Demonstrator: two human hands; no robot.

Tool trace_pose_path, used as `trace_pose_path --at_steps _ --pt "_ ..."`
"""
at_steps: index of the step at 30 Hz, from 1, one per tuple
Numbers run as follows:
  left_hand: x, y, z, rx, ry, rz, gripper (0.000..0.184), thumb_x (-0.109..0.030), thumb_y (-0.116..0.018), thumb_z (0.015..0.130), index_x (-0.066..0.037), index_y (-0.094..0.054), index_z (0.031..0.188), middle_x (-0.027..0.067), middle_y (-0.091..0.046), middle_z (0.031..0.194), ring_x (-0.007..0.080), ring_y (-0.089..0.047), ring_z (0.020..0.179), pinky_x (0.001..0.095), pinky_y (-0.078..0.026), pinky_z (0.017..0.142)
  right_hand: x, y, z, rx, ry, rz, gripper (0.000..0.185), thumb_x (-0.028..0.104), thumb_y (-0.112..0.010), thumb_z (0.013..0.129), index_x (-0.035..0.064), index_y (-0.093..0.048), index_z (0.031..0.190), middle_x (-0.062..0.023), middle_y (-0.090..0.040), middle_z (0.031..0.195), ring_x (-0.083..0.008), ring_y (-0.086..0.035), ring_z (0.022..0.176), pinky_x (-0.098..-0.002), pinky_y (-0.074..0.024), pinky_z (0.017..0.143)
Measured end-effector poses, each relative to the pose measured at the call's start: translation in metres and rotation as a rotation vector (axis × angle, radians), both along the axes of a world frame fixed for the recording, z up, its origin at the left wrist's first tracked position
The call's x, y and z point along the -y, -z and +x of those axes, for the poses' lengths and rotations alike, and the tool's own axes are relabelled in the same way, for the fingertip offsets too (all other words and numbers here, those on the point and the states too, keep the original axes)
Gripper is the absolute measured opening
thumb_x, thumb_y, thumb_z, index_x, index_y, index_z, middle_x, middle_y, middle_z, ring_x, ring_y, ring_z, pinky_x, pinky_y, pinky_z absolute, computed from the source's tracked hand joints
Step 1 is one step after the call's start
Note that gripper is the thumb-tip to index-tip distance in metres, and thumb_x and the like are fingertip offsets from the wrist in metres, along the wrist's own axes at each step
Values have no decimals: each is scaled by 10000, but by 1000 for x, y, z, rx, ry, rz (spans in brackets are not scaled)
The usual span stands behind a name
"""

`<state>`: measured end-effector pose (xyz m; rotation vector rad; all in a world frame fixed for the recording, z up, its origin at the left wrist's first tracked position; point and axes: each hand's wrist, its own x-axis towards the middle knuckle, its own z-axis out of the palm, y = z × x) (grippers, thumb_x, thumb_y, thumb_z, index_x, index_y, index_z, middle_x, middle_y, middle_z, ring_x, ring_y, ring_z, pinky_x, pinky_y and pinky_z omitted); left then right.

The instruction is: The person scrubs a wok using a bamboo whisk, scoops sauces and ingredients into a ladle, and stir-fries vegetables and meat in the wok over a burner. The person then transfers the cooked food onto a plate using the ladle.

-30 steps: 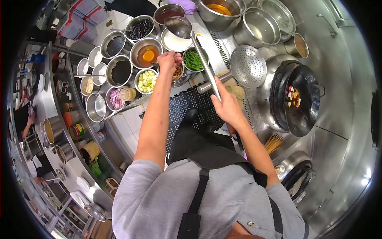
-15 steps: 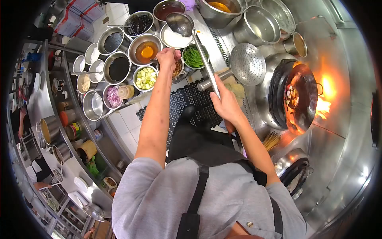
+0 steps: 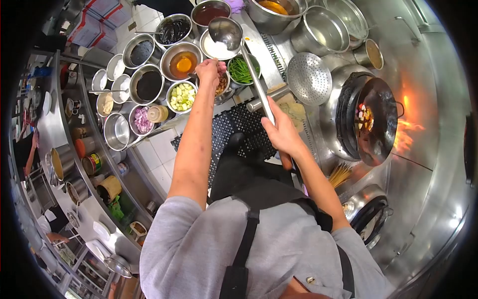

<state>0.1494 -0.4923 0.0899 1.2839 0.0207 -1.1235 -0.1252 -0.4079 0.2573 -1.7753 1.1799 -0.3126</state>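
Observation:
In my right hand is the handle of a long steel ladle, its wooden end below my fist. The ladle's bowl hangs over a metal container of white powder or liquid. My left hand reaches over a container of brown bits, fingers bent together; what they hold, if anything, I cannot make out. Around it stand a container of amber liquid, diced pale-green vegetable and chopped green stalks. To the right, a wok with food pieces sits tilted over the burner.
Flames rise beside the wok. A perforated strainer lies left of the burner, below steel pots. Chopped purple onion and dark sauce stand at left. A bamboo brush is near my right forearm. Co-workers' arms show at far left.
The flames by the wok have shrunk, and its food shows brighter. My right hand and the ladle have shifted only slightly; my left hand stays over the brown bits.

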Motion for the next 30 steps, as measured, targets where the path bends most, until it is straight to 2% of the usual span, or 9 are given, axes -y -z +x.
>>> trace_pose_path --at_steps 6,10,13,15,18,21,25,28,30 --pt "-1 -11 0 29 3 24 51 -25 -609 947 14 -578 948 156 -704 818 179 -650 590 328 -564 556 10 -15 4 -24 22 169 657 161 -562 934 -74 -341 1506 -332 -493 1433 -411 -498 1349 -398 -381 1121" --pt "-2 -4 2 25 35 15 48 -37 -590 955 9 -587 968 148 -719 835 175 -670 595 310 -551 534 7 7 -3 11 14 128 654 153 -564 935 -77 -340 1505 -301 -529 1382 -374 -557 1244 -397 -413 1064" --pt "-2 -9 4 36 71 41 58 -19 -570 948 21 -589 984 160 -719 846 179 -678 617 317 -556 544 9 -5 3 14 24 265 649 144 -549 956 -23 -311 1536 -207 -640 1076 -292 -658 863 -396 -530 786" --pt "-4 -5 6 12 75 21 74 -12 -564 943 33 -589 996 170 -719 850 181 -679 619 323 -555 540 4 -25 2 127 116 574 627 132 -536 974 39 -308 1551 -97 -614 810 -193 -599 559 -363 -524 527" --pt "-18 -28 3 47 138 30 122 -27 -570 941 59 -601 1020 182 -716 847 178 -667 598 314 -544 519 7 -41 -1 458 180 853 559 133 -506 1026 158 -304 1547 40 -380 638 -65 -338 406 -256 -335 368" --pt "-61 -55 -4 186 315 -47 170 -84 -582 954 59 -626 1035 152 -714 821 163 -649 567 269 -520 493 11 -56 -23 684 303 1134 441 143 -515 1033 132 -422 1464 20 -427 688 -26 -341 396 -210 -316 339" --pt "-167 -70 -22 -165 720 -194 206 -159 -612 988 42 -639 1021 142 -699 782 178 -627 530 289 -520 478 -9 -64 -81 1051 256 1312 464 136 -481 1043 96 -390 1496 33 -422 679 -10 -371 391 -200 -334 316" --pt "-256 -25 -46 -19 773 232 214 -195 -612 985 12 -667 986 102 -694 765 170 -639 574 307 -532 504 -48 -92 -142 1207 344 1288 528 127 -468 1045 84 -313 1548 32 -407 675 -9 -371 374 -198 -343 292" --pt "-348 91 -31 264 1010 345 227 -201 -598 987 -8 -665 887 75 -658 655 150 -650 596 308 -515 521 -76 -109 -192 1273 393 1196 581 114 -479 1024 86 -270 1566 21 -406 668 -7 -365 371 -196 -334 285"
